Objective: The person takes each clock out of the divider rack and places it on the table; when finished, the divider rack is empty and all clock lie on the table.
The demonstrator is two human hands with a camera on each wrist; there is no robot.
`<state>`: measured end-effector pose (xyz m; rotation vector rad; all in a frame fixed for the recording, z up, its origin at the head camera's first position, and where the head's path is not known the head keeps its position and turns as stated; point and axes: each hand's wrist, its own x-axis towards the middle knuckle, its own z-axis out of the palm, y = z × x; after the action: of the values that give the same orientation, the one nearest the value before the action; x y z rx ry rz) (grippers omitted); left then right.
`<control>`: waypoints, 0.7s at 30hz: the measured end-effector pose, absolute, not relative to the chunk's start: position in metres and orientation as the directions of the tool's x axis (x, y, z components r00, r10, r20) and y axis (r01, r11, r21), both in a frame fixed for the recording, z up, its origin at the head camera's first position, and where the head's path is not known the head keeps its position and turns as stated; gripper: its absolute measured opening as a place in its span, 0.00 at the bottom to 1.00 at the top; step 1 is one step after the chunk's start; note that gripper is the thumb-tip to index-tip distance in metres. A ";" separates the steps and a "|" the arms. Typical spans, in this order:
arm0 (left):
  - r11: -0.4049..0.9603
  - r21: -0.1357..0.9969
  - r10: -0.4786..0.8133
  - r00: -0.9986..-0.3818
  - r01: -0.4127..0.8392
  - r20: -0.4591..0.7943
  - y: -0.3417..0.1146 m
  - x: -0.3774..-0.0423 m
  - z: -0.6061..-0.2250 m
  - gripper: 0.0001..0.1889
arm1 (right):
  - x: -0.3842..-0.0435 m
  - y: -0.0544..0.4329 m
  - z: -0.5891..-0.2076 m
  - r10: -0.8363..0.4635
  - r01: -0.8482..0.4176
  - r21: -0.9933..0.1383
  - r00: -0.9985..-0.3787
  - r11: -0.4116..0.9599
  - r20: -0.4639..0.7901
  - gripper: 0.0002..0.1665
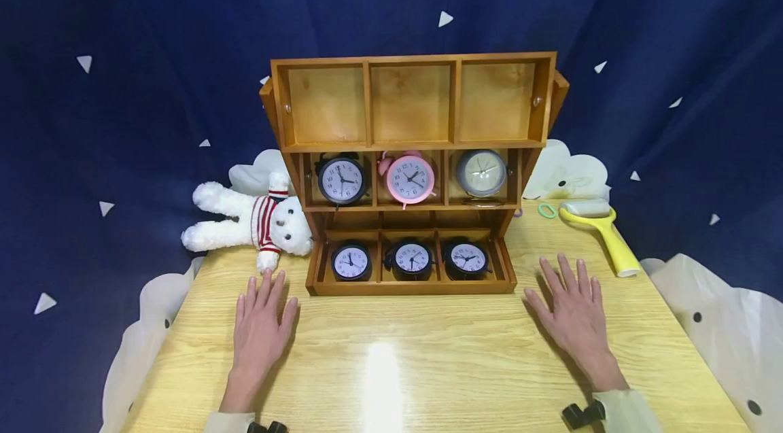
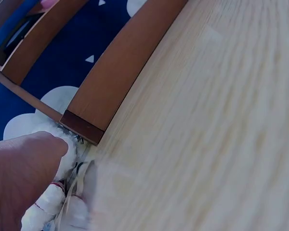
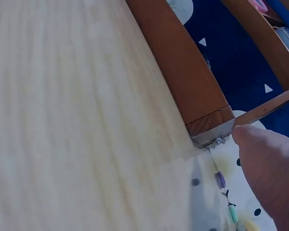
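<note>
Both hands rest on the wooden table, palms down with straight fingers. My left hand lies at the front left, its fingertips close to a white plush bear in a red-striped sweater. On the right, my right hand holds nothing; it is nearest to the tiered wooden rack and a yellow-handled lint roller. The rack's middle tier has a black alarm clock, a pink alarm clock and a grey round clock. Three black clocks, including one in the centre, sit in the bottom tier.
The rack's top tier has three bare compartments. A green hair tie lies beside the lint roller, with a purple one near the rack. A dark blue curtain with white triangles hangs behind and around the table.
</note>
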<state>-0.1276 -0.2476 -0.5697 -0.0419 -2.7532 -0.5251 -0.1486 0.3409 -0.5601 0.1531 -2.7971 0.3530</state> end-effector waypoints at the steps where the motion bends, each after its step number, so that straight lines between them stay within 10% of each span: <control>1: 0.930 0.356 -0.036 -0.943 0.089 0.331 -0.248 -0.127 -0.570 0.32 | -0.149 0.341 -0.559 -0.067 -0.145 -0.225 -0.944 0.963 0.324 0.46; 10: 0.868 0.472 -0.037 -0.930 0.150 0.365 -0.236 -0.133 -0.566 0.34 | -0.169 0.327 -0.520 -0.052 -0.201 -0.295 -0.894 0.934 0.445 0.47; 21: 0.681 0.703 0.025 -0.965 0.206 0.260 -0.210 -0.156 -0.576 0.37 | -0.215 0.260 -0.439 -0.044 -0.576 -0.380 -0.588 0.724 0.808 0.46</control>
<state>-0.1561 -0.2100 -0.5759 -0.1858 -2.6650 -1.1555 -0.2151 0.2599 -0.4392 0.4686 -2.0892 0.8072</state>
